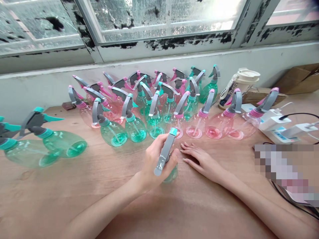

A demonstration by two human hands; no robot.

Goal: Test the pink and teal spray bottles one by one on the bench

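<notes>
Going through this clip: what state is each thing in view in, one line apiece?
Left hand: closed around the held green bottle
Held green bottle: spray head fitted
Right hand: open, resting on the table, holding nothing
Front green bottles: standing, spray heads fitted
Front pink bottles: standing, spray heads fitted
Cup: upright, lid on
Window frame: paint peeling
</notes>
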